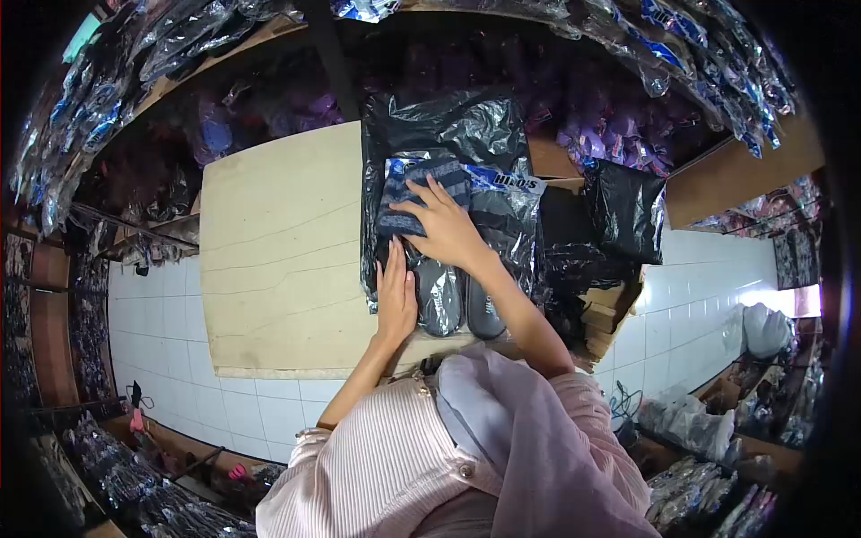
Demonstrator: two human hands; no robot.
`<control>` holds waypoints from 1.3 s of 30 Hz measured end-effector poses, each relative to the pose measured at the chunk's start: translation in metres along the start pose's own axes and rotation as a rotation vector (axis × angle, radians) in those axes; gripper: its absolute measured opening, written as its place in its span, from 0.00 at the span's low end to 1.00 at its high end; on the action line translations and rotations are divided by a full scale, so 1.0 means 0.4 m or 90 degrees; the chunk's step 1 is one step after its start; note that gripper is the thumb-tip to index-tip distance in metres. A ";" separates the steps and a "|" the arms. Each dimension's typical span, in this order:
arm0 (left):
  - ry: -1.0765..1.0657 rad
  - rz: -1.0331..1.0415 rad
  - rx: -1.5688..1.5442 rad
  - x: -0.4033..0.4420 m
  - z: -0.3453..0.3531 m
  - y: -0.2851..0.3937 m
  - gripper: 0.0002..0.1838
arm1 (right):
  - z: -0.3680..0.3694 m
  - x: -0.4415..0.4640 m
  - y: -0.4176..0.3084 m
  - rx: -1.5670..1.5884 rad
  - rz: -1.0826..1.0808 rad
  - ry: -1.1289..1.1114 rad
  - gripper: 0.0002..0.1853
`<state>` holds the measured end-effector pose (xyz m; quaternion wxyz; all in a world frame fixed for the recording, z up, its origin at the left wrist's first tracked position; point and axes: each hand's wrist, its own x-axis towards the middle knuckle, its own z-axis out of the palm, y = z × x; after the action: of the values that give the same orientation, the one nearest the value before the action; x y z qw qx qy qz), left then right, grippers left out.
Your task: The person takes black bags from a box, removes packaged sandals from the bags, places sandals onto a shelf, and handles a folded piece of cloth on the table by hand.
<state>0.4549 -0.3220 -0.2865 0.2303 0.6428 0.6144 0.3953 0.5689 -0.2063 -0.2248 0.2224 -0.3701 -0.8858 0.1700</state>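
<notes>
My right hand (441,224) lies flat, fingers spread, on a folded dark blue and grey striped cloth (402,224). That cloth rests on clear plastic packs with blue and white headers (507,180). Dark slide sandals (439,300) show through the plastic, soles toward me. My left hand (395,300) is stretched out with its fingertips just below the cloth, at the left edge of the sandals. Nothing shows in its grasp. Under the packs lies a large black plastic bag (448,125).
A pale wooden tabletop (278,251) extends to the left. Black plastic packages (626,211) and an open cardboard box (610,314) stand at right. Shelves of wrapped footwear (708,54) surround the table. White tiles (686,278) cover the floor; a cable (625,401) lies there.
</notes>
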 end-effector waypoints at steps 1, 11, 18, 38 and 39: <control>0.002 -0.003 0.008 -0.003 0.003 -0.005 0.27 | -0.008 -0.012 0.002 0.000 0.000 0.002 0.27; 0.003 -0.006 -0.010 0.001 0.003 -0.006 0.27 | -0.156 -0.216 0.027 -0.059 0.115 -0.018 0.24; 0.020 0.009 -0.014 -0.003 0.011 -0.010 0.28 | -0.068 -0.129 0.098 -0.053 0.183 0.182 0.23; -0.015 -0.004 -0.056 0.003 -0.017 0.007 0.27 | -0.098 -0.240 0.110 0.007 0.299 0.298 0.18; -0.011 -0.001 -0.057 0.003 -0.016 0.008 0.27 | -0.098 -0.219 0.095 -0.027 0.300 0.290 0.18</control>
<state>0.4516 -0.3227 -0.2801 0.2641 0.6351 0.5945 0.4166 0.6662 -0.2396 -0.2328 0.3611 -0.5983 -0.7066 0.1111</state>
